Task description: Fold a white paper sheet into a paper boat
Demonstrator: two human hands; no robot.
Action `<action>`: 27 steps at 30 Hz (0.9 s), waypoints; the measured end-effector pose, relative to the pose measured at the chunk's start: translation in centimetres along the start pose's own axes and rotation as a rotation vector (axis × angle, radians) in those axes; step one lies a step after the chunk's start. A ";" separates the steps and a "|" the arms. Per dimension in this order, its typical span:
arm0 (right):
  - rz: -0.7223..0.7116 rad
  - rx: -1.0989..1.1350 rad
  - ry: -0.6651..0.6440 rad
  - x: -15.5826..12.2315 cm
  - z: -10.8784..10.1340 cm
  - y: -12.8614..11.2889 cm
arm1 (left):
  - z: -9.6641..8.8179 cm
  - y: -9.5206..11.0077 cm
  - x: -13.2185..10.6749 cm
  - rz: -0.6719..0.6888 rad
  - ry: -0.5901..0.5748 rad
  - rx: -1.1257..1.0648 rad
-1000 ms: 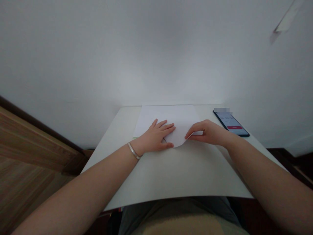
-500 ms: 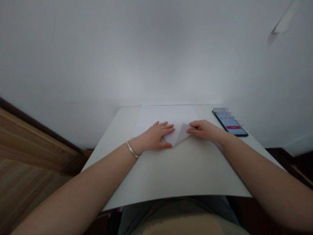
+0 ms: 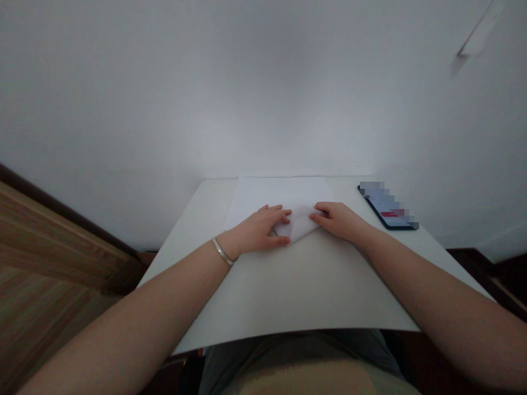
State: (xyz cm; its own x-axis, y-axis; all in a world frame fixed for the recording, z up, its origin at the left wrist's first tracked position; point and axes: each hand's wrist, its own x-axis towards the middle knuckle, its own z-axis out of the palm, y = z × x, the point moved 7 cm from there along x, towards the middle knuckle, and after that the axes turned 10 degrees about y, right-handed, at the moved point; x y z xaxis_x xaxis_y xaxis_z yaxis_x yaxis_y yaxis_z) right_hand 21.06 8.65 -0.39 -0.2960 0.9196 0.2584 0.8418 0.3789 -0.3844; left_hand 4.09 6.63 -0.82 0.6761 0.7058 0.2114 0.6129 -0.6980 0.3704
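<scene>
Fingers [image 3: 324, 206] of the right hand [image 3: 337, 219] were pinched on the right side of the folded part of the paper [image 3: 284, 191], thumb nearer the body and fingertips beyond it. The left hand [image 3: 263, 227] lay palm down on the paper's near left part, its fingers parted and gripping nothing, with the thumb set apart from the rest along the near edge. Between the two hands a flap [image 3: 303, 222] was turned over, its slanting near edge running from the left thumb up toward the right hand.

Beyond the hands the white paper lay flat on the counter [image 3: 308, 291], reaching to the far edge by the wall [image 3: 267, 93]. Whether it was one sheet or more, I could not tell. A silver bangle [image 3: 222, 251] circled the left wrist.

To the right of the paper, well apart from it, a phone [image 3: 381, 206] lay face up near the counter's right edge, its screen partly blurred and showing a red bar. Brown wood [image 3: 49, 241] stood at the left, and a pale strip [image 3: 480, 35] hung high on the wall at the right.
</scene>
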 end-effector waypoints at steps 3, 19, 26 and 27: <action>0.013 -0.034 -0.004 0.0 -0.1 -0.2 | -0.1 -0.1 0.0 -0.017 0.026 -0.002; 0.061 -0.264 0.032 0.1 0.3 -0.9 | -0.1 0.4 -0.2 0.014 0.049 0.077; 0.040 -0.281 0.099 0.1 0.0 -1.9 | 0.0 0.4 -0.2 0.029 0.045 0.101; 0.052 -0.270 0.086 0.2 0.1 -1.8 | 0.0 0.4 -0.2 0.028 0.047 0.104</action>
State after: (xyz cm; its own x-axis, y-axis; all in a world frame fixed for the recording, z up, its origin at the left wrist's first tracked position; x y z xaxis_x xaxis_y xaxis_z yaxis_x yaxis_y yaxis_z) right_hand 19.40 8.13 0.27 -0.2195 0.9206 0.3229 0.9480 0.2795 -0.1522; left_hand 4.22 6.18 -0.74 0.6753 0.6889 0.2635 0.6346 -0.7247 0.2684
